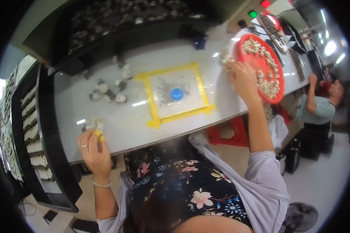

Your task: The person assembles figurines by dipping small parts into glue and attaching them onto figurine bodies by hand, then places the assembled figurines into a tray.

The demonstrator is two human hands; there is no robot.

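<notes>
At the near left of the white table, my left hand [92, 149] has its fingers bent together beside a small cluster of whitish parts [98, 123]. Something yellow shows at its fingertips, a wrap or a held piece; I cannot tell which. My right hand [243, 79] is closed at the fingertips, near a little heap of pale small parts [226, 56] left of the red round tray [282, 79]. What it pinches is hidden. A blue round cap [177, 94] lies between the hands, inside a yellow tape frame [153, 112] with dark smudges around the cap.
Several white and dark cylindrical pieces [103, 88] are scattered on the left. Black racks [47, 128] of small parts stand at the left edge, and a dark bin [132, 42] of pieces at the back. A red stool [229, 134] is below. A person [318, 105] sits at right.
</notes>
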